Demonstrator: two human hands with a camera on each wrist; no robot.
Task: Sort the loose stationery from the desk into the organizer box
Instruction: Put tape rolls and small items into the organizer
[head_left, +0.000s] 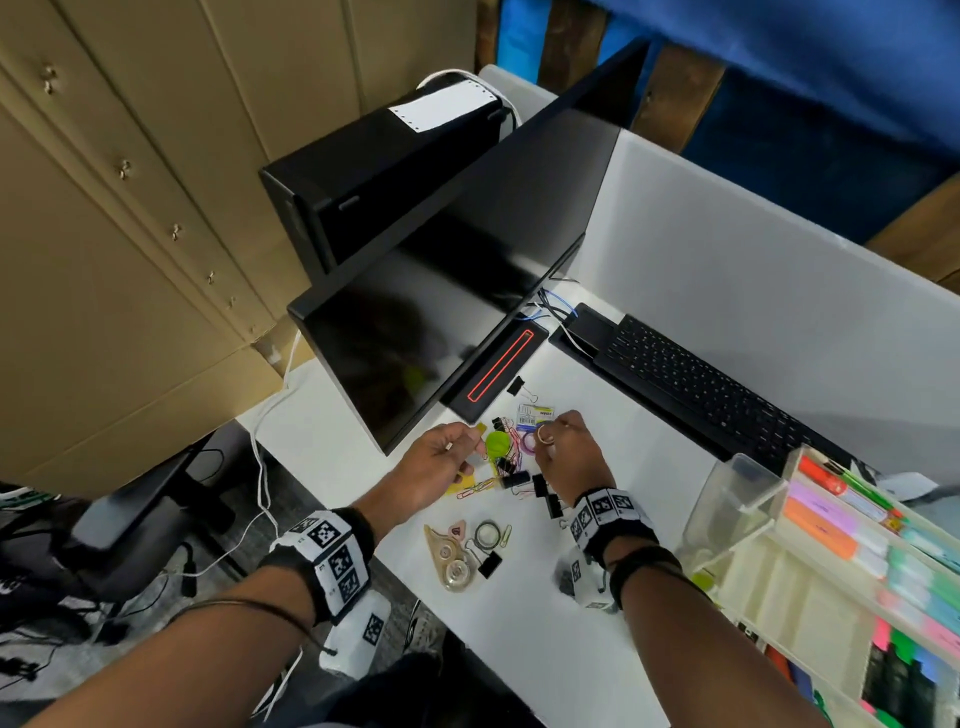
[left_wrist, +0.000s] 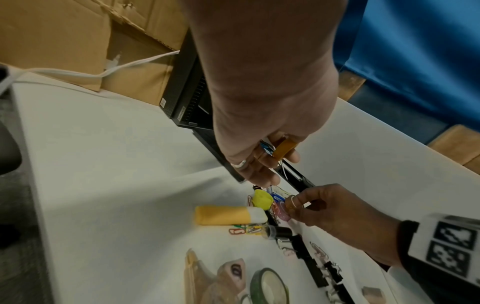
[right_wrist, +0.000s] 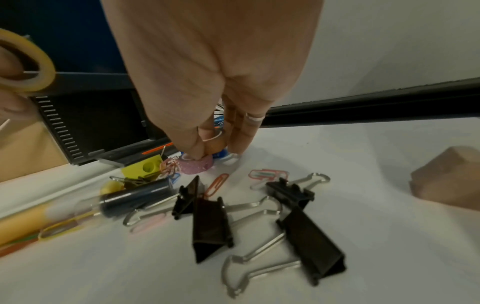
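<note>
The only word that can be read is "Lenovo", on the black computer at the desk's far edge. The small packet's printed label is too blurred.

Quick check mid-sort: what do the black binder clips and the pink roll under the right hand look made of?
Binder clips: likely painted sheet metal, smooth dark folded bodies with shiny wire handles. Pink roll: probably glitter tape, speckled surface; the right hand pinches it.

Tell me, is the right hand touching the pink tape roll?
Touching. The right wrist view shows the right hand reaching down, with its fingertips pressed onto the top of the pink tape roll on the desk.
</note>
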